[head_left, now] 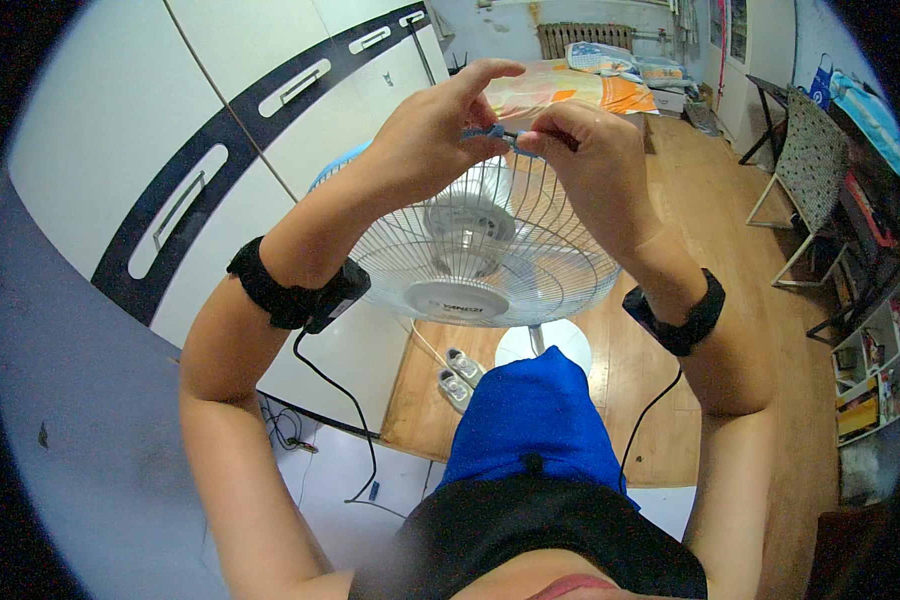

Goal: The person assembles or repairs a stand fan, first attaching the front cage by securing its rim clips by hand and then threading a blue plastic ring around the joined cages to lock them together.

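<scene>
A standing fan point(465, 301) with a round wire guard faces me, tilted upward. Both my hands are raised at the far top edge of its guard. My left hand point(432, 130) pinches the blue rim point(486, 131) of the guard between thumb and fingers, its index finger stretched out above. Close beside it, my right hand point(602, 160) has thumb and fingertips closed at the same rim. A small dark piece shows in the narrow gap between the hands; its kind is too small to tell. The fan's white round base point(570, 345) stands on the floor below.
White cabinets point(270, 150) with a black band line the left side. A bed point(530, 85) with an orange and white cover lies at the far end. Shoes point(460, 375) sit by the fan base. A folding chair point(810, 160) and shelf point(875, 380) stand right.
</scene>
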A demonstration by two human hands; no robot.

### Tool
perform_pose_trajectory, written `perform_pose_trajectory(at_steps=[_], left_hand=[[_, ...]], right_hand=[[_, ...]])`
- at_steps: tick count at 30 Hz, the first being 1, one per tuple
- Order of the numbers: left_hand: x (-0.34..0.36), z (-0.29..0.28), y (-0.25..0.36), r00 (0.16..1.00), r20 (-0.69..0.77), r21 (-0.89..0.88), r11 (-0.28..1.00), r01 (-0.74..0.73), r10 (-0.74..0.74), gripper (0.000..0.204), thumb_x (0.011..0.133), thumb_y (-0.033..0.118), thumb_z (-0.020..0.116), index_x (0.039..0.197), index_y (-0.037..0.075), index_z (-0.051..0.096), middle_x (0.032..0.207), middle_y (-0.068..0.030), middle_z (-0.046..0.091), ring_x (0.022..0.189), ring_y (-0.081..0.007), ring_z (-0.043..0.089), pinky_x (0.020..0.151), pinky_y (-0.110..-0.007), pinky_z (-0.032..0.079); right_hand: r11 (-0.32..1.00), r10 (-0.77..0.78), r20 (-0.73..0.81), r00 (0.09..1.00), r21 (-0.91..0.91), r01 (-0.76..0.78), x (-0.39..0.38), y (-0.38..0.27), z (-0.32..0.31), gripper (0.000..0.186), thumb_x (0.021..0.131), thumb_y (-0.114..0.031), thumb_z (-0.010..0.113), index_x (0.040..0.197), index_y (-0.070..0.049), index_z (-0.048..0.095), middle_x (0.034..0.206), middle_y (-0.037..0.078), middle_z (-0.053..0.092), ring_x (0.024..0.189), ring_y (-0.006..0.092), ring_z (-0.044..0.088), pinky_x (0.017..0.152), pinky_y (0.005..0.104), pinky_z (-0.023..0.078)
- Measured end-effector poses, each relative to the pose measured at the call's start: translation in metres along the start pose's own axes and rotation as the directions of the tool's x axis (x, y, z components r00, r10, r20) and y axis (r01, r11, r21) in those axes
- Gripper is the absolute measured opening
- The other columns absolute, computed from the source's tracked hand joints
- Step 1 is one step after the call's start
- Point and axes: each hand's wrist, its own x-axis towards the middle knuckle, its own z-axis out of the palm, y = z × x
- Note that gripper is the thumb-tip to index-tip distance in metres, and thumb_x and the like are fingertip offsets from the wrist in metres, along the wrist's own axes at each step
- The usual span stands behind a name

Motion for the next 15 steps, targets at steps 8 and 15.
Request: perform_pose_trajectory(at_steps=[8, 15], left_hand=[[0.006, 0.006, -0.002, 0.997, -0.061, -0.003, 0.999, -0.05, 0.05, 0.065, 0.072, 0.0, 0.067, 0.128, 0.019, 0.039, 0.075, -0.002, 0.053, 0.072, -0.0109, 0.054, 0.066, -0.025, 0.046], [0.001, 0.005, -0.006, 0.994, -0.096, 0.001, 0.998, -0.061, 0.06, 0.06, 0.071, 0.001, 0.069, 0.123, 0.017, 0.043, 0.074, -0.002, 0.052, 0.073, -0.0119, 0.055, 0.068, -0.027, 0.047]], right_hand=[[0.999, 0.037, -0.157, 0.987, 0.009, -0.036, -0.008, 0.002, 0.015, 0.011, 0.074, -0.008, 0.063, 0.075, 0.0, 0.056, 0.071, 0.015, 0.056, 0.066, 0.0313, 0.054, 0.06, 0.0384, 0.042], [0.999, 0.033, -0.05, 0.998, -0.037, -0.035, -0.005, -0.003, 0.015, 0.01, 0.077, -0.006, 0.058, 0.075, 0.001, 0.051, 0.072, 0.016, 0.053, 0.07, 0.0323, 0.051, 0.064, 0.0395, 0.04]])
